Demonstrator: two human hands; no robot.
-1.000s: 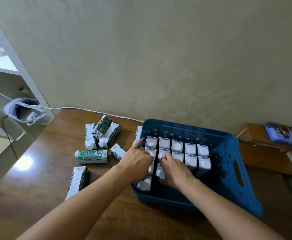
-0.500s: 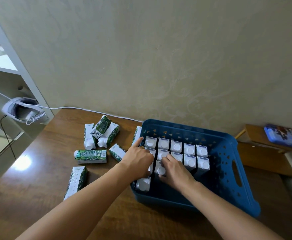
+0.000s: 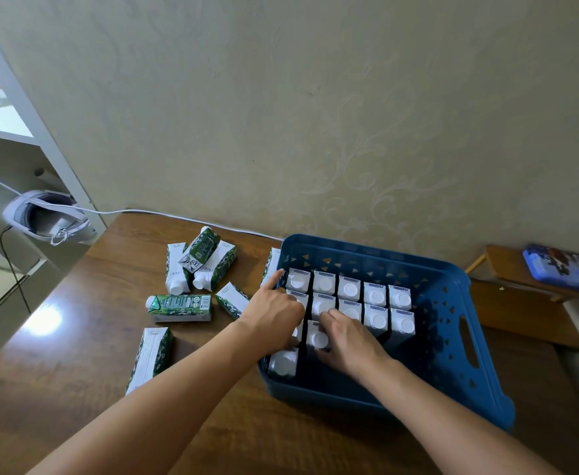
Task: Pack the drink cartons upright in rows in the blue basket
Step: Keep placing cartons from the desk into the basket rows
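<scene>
Two hands work inside my blue perforated plastic basket (image 3: 452, 337): right hand (image 3: 346, 337) pinching one white-capped upright carton (image 3: 317, 337), left hand (image 3: 274, 313) spread over neighbours, gripping nothing I can tell. Basket's right half lies bare. Two full rows (image 3: 350, 293) stand farther back. Green-and-white cartons lying flat (image 3: 181, 305) wait left of it.

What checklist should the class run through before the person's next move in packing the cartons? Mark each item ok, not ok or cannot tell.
1. Back row in the blue basket full and upright: ok, five white caps side by side.
2. Second row complete: cannot tell, the left hand hides its left end.
3. Third-row carton seated upright: ok, right hand rests on it.
4. Lone front carton aligned with a row: not ok, it stands apart near the front left corner.
5. Space left in the basket: ok, the right side is free.
6. All cartons packed: not ok, loose cartons lie on the table.
</scene>
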